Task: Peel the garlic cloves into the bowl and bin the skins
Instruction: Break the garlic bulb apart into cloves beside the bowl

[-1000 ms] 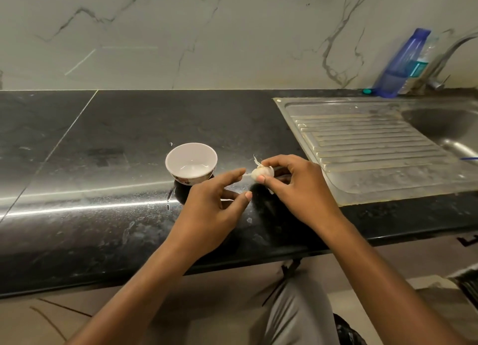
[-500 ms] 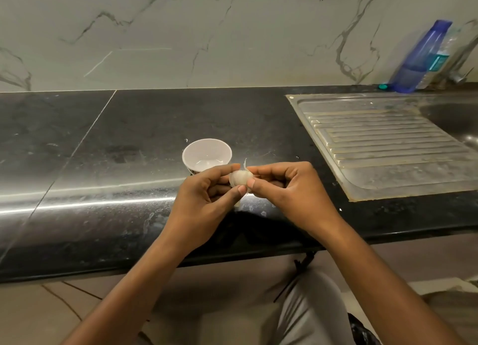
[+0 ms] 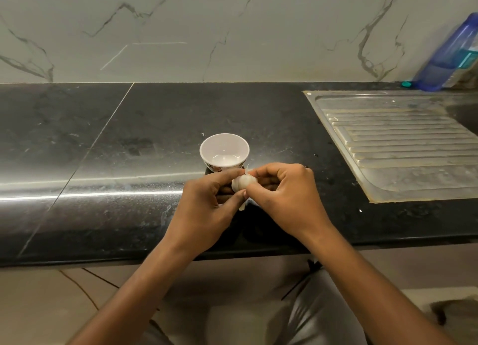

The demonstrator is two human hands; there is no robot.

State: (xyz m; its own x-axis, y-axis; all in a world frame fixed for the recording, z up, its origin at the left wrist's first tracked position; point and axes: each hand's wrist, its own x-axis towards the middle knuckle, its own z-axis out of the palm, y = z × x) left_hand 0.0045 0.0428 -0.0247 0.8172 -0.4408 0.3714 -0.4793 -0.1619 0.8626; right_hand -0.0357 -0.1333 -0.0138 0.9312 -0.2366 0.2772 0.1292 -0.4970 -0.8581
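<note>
Left hand [image 3: 204, 210] has closed in since a second ago: both hands now pinch the garlic [image 3: 241, 182] between thumb and fingertips, with my right hand [image 3: 282, 197] on its right side, above the counter [image 3: 129, 138] just in front of the bowl [image 3: 232, 144]. A papery skin strip [image 3: 241, 207] hangs loose below it, so I'd say peeling has started. Bowl looks empty, and no bin in view.

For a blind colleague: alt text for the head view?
The left hand and right hand pinch garlic above a black counter, beside an empty white bowl. Steel draining board and blue bottle at right.
</note>
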